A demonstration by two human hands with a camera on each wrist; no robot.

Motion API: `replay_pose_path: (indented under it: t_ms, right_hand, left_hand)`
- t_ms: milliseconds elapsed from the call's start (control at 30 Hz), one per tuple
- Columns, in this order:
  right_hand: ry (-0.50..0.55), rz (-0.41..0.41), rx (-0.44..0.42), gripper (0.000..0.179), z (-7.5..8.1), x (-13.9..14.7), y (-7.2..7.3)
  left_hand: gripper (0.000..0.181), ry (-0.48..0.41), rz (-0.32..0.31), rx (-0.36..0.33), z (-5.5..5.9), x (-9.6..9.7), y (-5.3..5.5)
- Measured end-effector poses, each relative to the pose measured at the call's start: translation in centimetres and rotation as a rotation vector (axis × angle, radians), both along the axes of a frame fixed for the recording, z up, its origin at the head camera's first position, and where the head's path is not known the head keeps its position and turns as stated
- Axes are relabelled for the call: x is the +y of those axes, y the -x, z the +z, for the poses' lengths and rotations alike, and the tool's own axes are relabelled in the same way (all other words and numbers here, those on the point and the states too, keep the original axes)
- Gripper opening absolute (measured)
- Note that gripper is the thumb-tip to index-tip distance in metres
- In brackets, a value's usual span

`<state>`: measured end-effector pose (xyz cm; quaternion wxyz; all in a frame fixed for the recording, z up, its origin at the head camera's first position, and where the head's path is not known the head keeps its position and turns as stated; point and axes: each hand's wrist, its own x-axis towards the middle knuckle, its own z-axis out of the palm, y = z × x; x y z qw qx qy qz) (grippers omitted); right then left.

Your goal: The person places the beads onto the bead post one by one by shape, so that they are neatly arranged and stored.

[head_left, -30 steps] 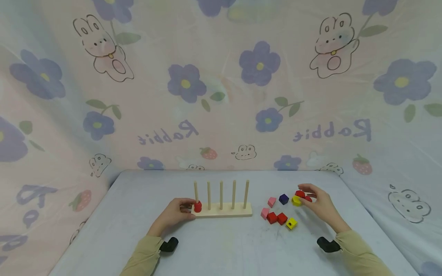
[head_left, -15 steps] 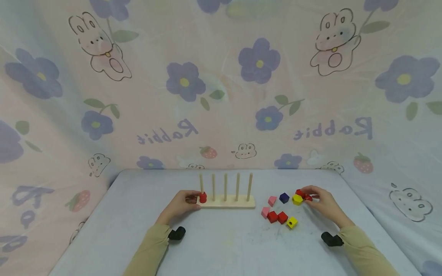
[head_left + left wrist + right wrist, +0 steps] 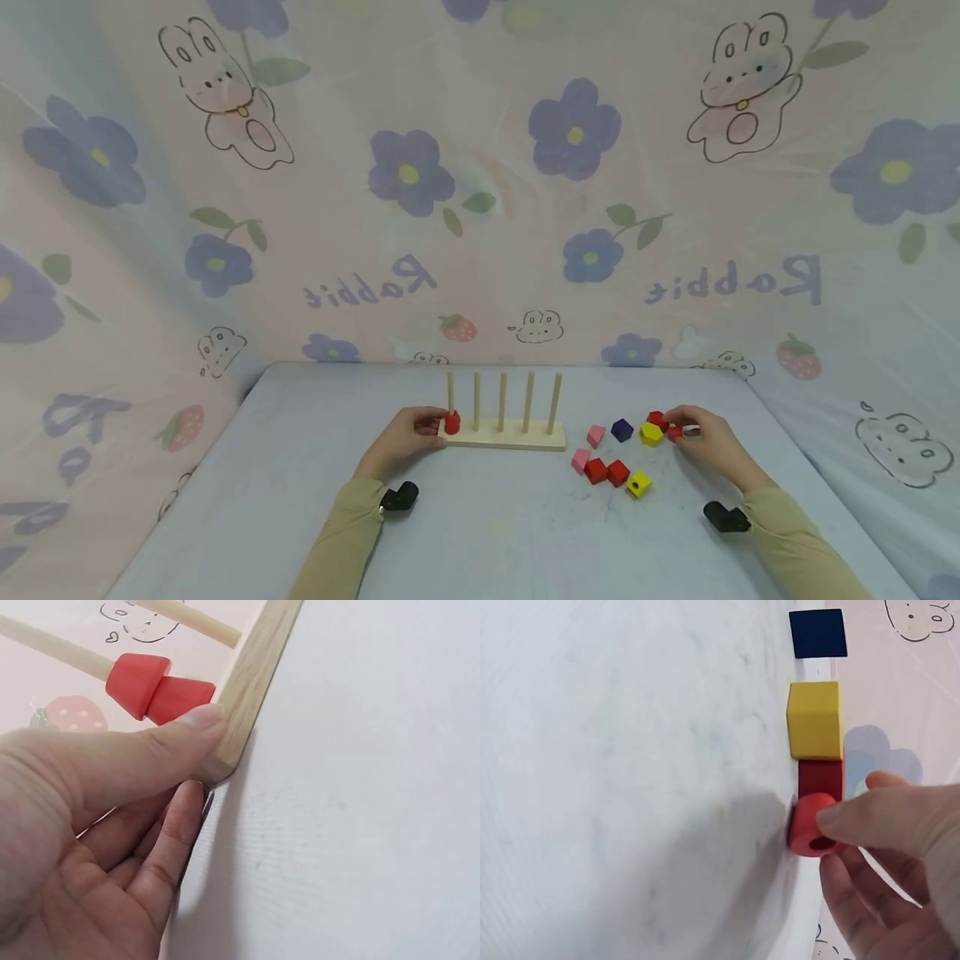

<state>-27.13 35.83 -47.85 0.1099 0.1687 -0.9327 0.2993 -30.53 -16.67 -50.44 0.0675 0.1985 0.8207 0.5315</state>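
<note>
A pale wooden peg stand [image 3: 501,433] with a row of upright pegs stands left of the loose beads. My left hand [image 3: 403,435] holds its left end, thumb [image 3: 176,739] on the base and fingers curled beneath the corner in the left wrist view. Two red beads [image 3: 142,684] are stacked on the leftmost peg. On the right, my right hand [image 3: 708,437] pinches a rounded red bead [image 3: 810,823] with a dark hole. Close beside that bead are a darker red bead [image 3: 819,778] and a yellow faceted bead [image 3: 814,721].
A dark blue bead [image 3: 622,430] and two pink beads [image 3: 596,435] lie between the stand and my right hand. Nearer me are two red beads [image 3: 596,471] and a yellow bead [image 3: 639,483] with its hole showing. Behind the white table [image 3: 495,533] hangs a patterned cloth [image 3: 480,250].
My left hand has shifted the peg stand to the right and farther away from me. The right hand has drawn slightly right, from over the yellow bead to the rounded red bead.
</note>
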Motion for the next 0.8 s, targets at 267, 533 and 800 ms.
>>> replay_pose_path:
  t_ms: [267,533,800]
  right_hand:
    - [-0.037,-0.046,-0.035,0.028,-0.5,0.5,0.3]
    - [-0.063,-0.117,-0.11,0.032,0.0,0.2,0.0]
    - [-0.142,-0.114,-0.18,0.033,0.9,0.0,0.1]
  left_hand:
    - [0.052,0.015,0.02,-0.007,0.1,-0.1,-0.1]
    - [0.051,0.001,0.016,-0.028,0.3,0.0,-0.1]
    - [0.05,-0.045,0.002,-0.017,0.5,0.1,-0.4]
